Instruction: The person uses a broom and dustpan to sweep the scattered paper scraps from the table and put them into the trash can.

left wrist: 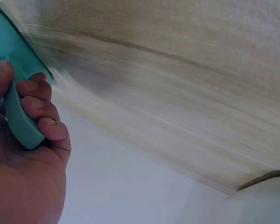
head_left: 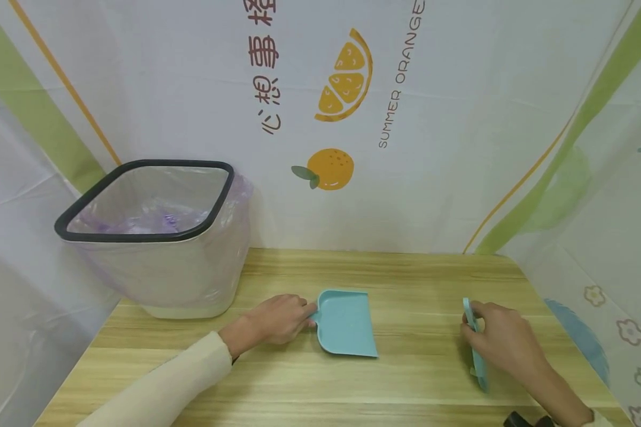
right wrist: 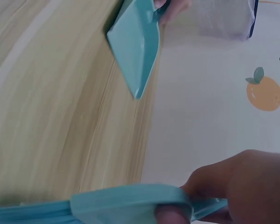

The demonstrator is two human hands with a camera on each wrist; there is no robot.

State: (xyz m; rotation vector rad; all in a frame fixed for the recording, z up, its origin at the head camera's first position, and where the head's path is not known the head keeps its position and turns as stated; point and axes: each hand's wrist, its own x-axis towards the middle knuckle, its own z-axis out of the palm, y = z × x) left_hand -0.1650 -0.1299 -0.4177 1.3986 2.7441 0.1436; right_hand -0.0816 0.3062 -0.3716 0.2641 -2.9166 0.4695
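A light blue dustpan (head_left: 347, 323) lies low over the middle of the wooden table, its wide edge toward the right. My left hand (head_left: 283, 318) grips its short handle (left wrist: 22, 121), fingers curled round it in the left wrist view. Over on the right side, my right hand (head_left: 504, 338) holds a matching light blue hand brush (head_left: 479, 367) on edge. In the right wrist view the thumb and fingers pinch the brush's handle end (right wrist: 130, 198), and its blue bristles (right wrist: 32, 214) point off to the left. A wide gap of table separates brush and dustpan.
A white bin (head_left: 192, 305) with a black rim and a pale purple liner stands at the table's back left. White printed sheeting (head_left: 432, 178) hangs behind the wooden table (head_left: 406, 273) and at its sides. A small black object (head_left: 518, 420) shows by the right wrist.
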